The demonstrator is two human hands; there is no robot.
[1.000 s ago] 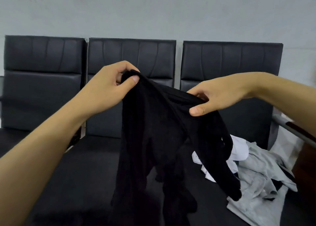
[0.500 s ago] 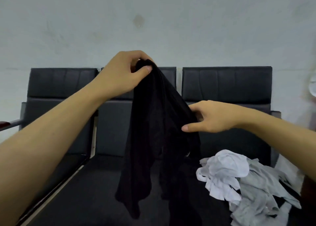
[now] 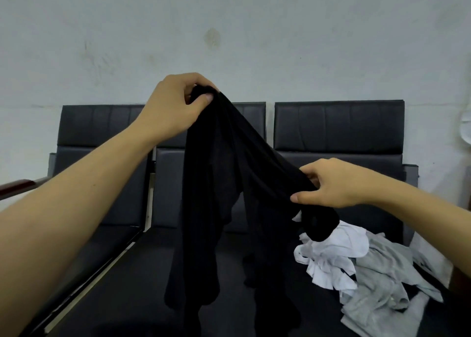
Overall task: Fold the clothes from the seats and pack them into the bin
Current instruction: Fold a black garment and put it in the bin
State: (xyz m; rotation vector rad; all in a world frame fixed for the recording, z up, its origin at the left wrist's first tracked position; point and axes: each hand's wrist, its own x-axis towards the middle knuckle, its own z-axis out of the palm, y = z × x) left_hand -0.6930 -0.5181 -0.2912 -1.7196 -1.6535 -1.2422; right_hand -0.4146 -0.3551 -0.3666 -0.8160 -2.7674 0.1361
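A black garment [image 3: 224, 183] hangs in the air over the middle seat, held up at two spots. My left hand [image 3: 175, 107] grips its top end, raised high in front of the chair backs. Lower and to the right, my right hand [image 3: 328, 183] pinches another part of it, so the cloth stretches in a slope between the hands. The rest dangles down to the seat in long folds. A white garment [image 3: 328, 255] and a grey garment [image 3: 382, 285] lie crumpled on the right seat. No bin is in view.
Three black padded seats [image 3: 102, 260] stand joined in a row against a pale wall [image 3: 229, 30]. A wooden armrest [image 3: 15, 187] sticks out at the far left. Something brown [image 3: 461, 280] shows at the right edge.
My right hand has moved rightward along the black garment and now holds it farther from the left hand, spreading the cloth wider. The left hand stays high.
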